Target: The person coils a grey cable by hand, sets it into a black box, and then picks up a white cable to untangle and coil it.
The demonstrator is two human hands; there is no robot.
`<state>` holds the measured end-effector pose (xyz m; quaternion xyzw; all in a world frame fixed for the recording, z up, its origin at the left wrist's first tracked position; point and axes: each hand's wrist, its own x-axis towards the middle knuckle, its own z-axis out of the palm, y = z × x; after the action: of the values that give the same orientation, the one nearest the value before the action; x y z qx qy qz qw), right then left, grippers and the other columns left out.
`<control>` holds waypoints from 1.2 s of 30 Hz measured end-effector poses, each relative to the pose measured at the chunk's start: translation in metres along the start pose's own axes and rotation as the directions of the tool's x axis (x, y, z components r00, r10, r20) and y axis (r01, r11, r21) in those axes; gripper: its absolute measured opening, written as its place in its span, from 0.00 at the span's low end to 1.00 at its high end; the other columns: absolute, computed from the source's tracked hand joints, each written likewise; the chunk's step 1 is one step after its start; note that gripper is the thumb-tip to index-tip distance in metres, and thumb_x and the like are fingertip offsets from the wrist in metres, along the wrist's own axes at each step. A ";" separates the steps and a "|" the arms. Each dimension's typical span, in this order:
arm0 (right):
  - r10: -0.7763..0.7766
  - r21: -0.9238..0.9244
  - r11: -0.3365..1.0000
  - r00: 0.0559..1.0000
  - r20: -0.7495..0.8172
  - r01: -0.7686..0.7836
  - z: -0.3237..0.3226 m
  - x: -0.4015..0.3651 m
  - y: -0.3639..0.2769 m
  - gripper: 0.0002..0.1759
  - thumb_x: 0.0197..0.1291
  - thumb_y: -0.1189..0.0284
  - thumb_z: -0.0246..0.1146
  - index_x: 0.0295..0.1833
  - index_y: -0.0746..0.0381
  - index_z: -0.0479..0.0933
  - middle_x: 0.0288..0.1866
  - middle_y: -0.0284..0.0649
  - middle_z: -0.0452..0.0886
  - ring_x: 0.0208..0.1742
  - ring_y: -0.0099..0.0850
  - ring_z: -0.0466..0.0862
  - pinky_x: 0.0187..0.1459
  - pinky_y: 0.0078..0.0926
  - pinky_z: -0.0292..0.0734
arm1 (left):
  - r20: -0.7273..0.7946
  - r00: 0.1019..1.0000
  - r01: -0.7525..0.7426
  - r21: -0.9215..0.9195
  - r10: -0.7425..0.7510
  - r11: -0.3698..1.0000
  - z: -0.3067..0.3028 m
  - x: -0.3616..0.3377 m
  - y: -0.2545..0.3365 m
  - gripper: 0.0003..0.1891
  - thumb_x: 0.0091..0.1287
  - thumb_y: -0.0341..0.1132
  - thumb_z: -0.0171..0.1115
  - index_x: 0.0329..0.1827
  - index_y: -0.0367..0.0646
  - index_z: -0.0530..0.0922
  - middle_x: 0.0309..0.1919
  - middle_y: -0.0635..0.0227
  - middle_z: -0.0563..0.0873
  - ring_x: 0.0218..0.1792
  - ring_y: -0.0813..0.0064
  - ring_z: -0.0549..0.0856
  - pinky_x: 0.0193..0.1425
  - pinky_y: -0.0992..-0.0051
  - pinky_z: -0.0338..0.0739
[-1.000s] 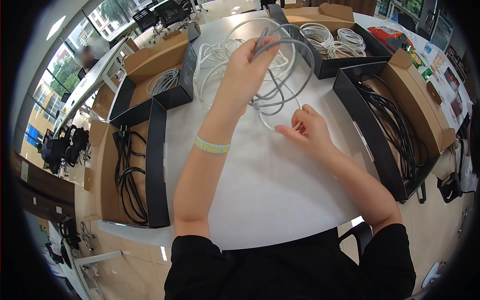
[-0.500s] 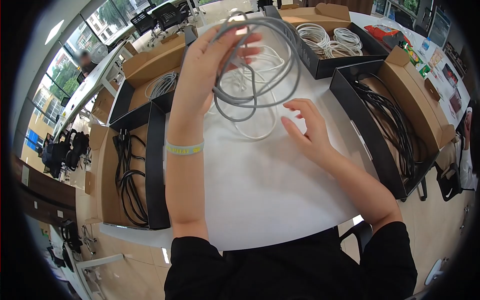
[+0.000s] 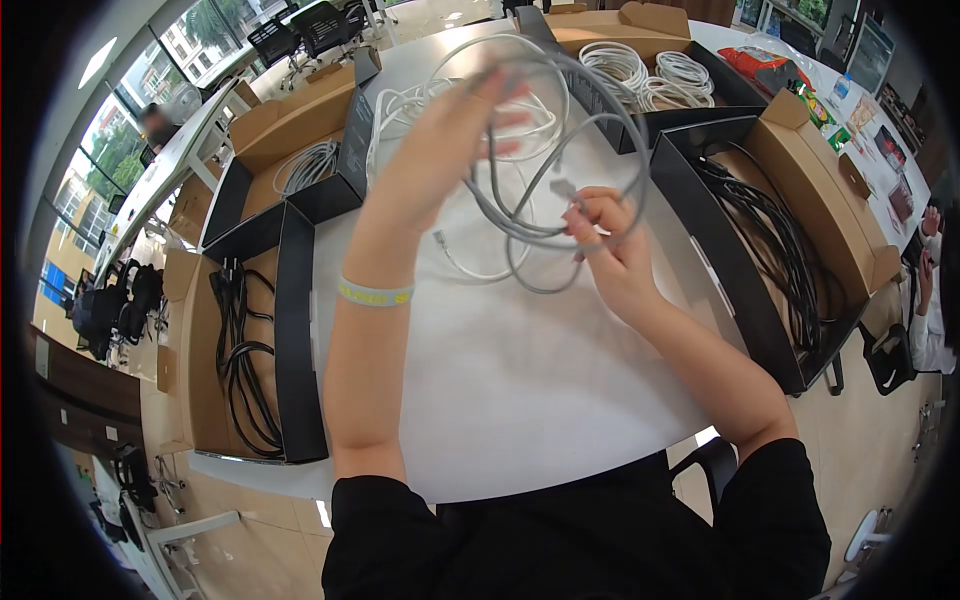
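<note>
A looped grey cable (image 3: 638, 190) hangs in the air between my two hands, over the white table (image 3: 480, 400). My left hand (image 3: 445, 135), blurred by motion, is at the upper left of the loops, its fingers closed around them. Lower right, my right hand (image 3: 617, 245) pinches the grey loops between thumb and fingers. A small grey plug (image 3: 563, 188) sticks out just above those fingers. Behind and below the loops, white cables (image 3: 400, 107) lie on the table, partly hidden by my left hand. One white cable end with a clear plug (image 3: 439, 238) rests near my left wrist.
Open black boxes surround the workspace: one with black power cables (image 3: 235, 350) at left, one with grey cable (image 3: 308, 166) behind it, one with coiled white cables (image 3: 650, 75) at back right, one with black cables (image 3: 770, 235) at right. Snack packets (image 3: 765, 70) lie beyond.
My right hand has moved up and closed on the grey loops, where it was apart and open before. The loops have spread wider and shifted right. The view has turned slightly.
</note>
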<state>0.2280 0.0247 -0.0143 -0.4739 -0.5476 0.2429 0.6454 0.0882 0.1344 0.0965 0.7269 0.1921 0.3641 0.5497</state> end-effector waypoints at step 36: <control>0.540 0.472 0.822 0.701 -0.466 -0.320 -0.030 0.031 0.025 0.25 0.61 0.46 0.46 0.34 0.57 0.73 0.22 0.28 0.69 0.25 0.15 0.65 0.27 0.14 0.57 | -0.793 0.591 -0.589 -0.301 0.147 0.750 -0.404 -0.085 -0.057 0.19 0.61 0.39 0.49 0.46 0.29 0.71 0.42 0.48 0.77 0.41 0.61 0.77 0.46 0.66 0.75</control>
<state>0.2703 0.0505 -0.0196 -0.5163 -0.1418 0.3272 0.7786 -0.2602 0.3613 0.0684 0.3598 0.1212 0.7697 0.5133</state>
